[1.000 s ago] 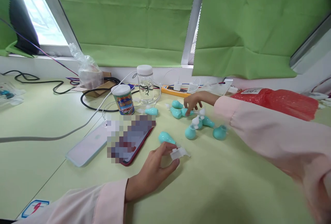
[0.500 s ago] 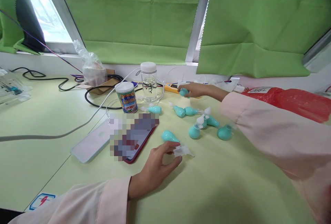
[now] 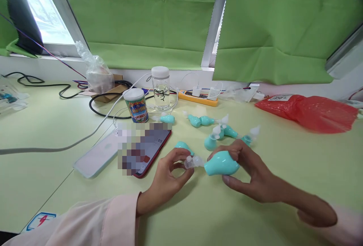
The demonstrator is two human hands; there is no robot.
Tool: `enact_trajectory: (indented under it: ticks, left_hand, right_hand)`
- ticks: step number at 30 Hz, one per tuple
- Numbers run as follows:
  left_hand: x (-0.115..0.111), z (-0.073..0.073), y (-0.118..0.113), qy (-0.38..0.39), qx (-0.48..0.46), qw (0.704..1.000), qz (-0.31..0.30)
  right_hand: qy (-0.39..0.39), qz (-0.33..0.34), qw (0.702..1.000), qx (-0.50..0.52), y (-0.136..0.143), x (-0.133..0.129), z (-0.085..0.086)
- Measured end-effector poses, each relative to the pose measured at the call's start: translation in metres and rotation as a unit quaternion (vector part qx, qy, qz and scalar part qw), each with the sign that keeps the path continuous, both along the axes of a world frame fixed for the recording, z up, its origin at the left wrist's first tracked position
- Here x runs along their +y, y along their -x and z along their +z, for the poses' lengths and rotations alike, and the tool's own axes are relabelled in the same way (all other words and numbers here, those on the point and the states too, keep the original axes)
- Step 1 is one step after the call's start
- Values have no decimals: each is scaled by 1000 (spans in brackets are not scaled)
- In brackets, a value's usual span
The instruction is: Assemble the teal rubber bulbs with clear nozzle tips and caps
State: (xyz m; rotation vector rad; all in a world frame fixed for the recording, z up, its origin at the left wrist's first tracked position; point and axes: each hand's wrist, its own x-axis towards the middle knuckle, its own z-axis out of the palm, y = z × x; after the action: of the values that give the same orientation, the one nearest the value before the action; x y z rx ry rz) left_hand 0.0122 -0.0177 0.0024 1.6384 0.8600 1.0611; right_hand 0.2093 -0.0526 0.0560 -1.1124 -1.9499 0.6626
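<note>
My left hand (image 3: 170, 174) pinches a clear plastic nozzle (image 3: 194, 162) between thumb and fingers. In my right hand (image 3: 249, 170) is a shiny turquoise squeeze bulb (image 3: 221, 163), lying sideways with its narrow end toward the right. The nozzle's tip meets the bulb's left end; whether it is inside cannot be made out. Just behind the left fingers lies another turquoise bulb (image 3: 183, 147), partly hidden. Beyond my hands, several bulbs with clear nozzles lie or stand on the table, among them an upright bulb (image 3: 210, 142) and one behind the right hand (image 3: 247, 139).
A phone (image 3: 153, 149) and a pale phone case (image 3: 98, 155) lie left of my hands. Behind them are a cup-noodle tub (image 3: 136, 106), a clear bottle (image 3: 161, 91), cables and an orange power strip (image 3: 198, 98). A red plastic bag (image 3: 309, 111) lies at the right.
My right hand has come from the back, by the power strip, to the front with the turquoise bulb. The bulb now touches the nozzle in my left hand, which has barely moved.
</note>
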Motion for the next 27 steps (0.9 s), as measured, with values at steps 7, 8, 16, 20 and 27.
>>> enact_trajectory:
  ticks: [7,8,16,20,27]
  left_hand:
    - [1,-3,2,14,26,998,-59]
    - [2,-3,2,13,28,997,-65]
    - [4,6,1,66,-35,993,-93]
    - [7,10,1,121,-82,980,-132]
    - [7,9,1,201,-71,955,-206]
  right_hand:
    - [218,52,929,294,-3,7,-46]
    - [222,51,928,295,-2,7,-46]
    - [191,18,962,194,-1,1,-48]
    - [125,7,989,73,-4,2,-49]
    - [-36,6,987,-156,4,-7,-54]
